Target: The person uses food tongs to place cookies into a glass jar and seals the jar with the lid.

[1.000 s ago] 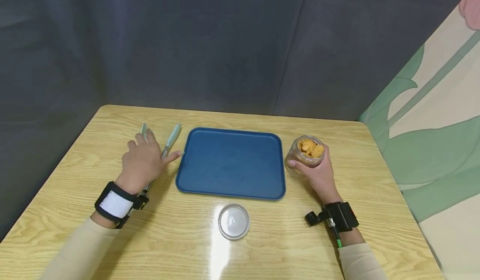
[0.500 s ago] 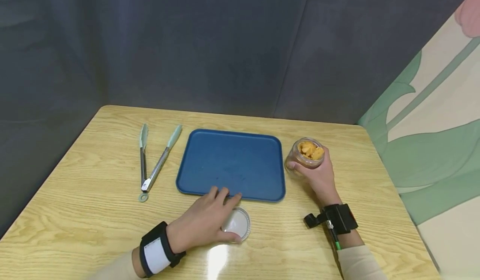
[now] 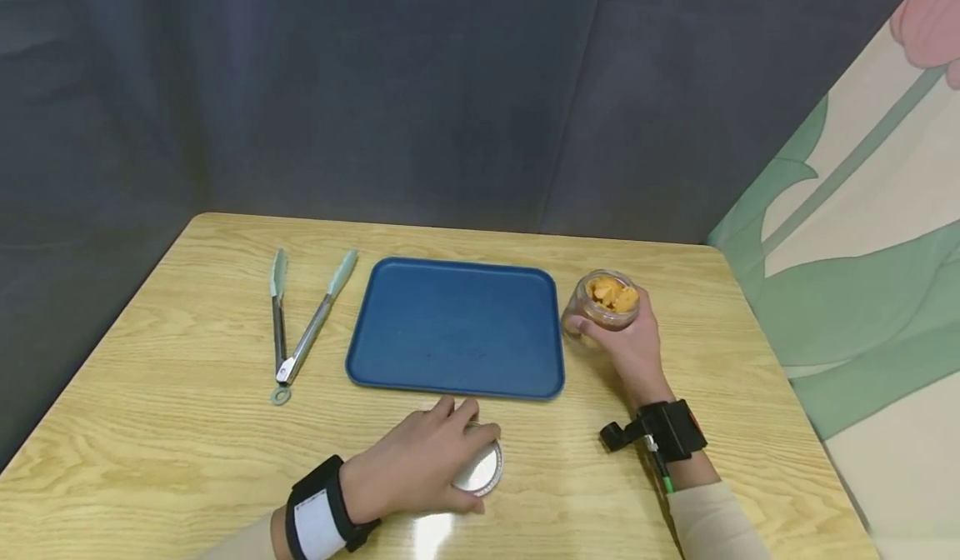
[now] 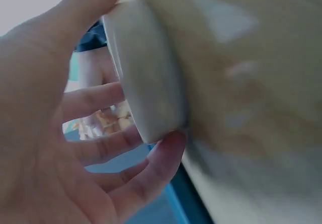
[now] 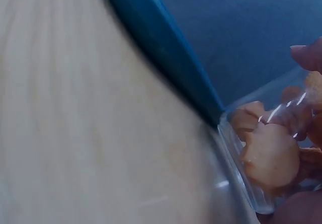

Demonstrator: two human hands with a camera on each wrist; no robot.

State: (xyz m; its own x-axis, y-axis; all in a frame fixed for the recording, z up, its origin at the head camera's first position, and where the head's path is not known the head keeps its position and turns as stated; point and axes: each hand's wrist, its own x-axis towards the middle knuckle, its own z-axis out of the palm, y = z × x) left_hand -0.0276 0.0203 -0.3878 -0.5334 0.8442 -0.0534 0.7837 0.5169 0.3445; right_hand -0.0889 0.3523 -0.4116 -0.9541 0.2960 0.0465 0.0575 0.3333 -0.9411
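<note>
My left hand (image 3: 423, 464) grips a round clear lid (image 3: 480, 470) by its rim at the front of the table. In the left wrist view, thumb and fingers span the edge of the lid (image 4: 148, 73), which looks blurred. My right hand (image 3: 633, 343) is wrapped around a clear jar (image 3: 577, 310) filled with orange-brown crisp pieces (image 3: 611, 293). The jar stands uncovered at the right side of the blue tray (image 3: 453, 327). Through its wall, the pieces (image 5: 271, 156) show in the right wrist view.
Tongs (image 3: 300, 347) with pale green tips lie spread apart, left of the tray. A dark curtain (image 3: 375, 93) hangs behind the wooden table (image 3: 172, 377). Patterned fabric (image 3: 885, 293) borders the right side.
My left hand has moved from over the tongs, right and toward the front edge, and has taken hold of the lid. The right hand stays on the jar.
</note>
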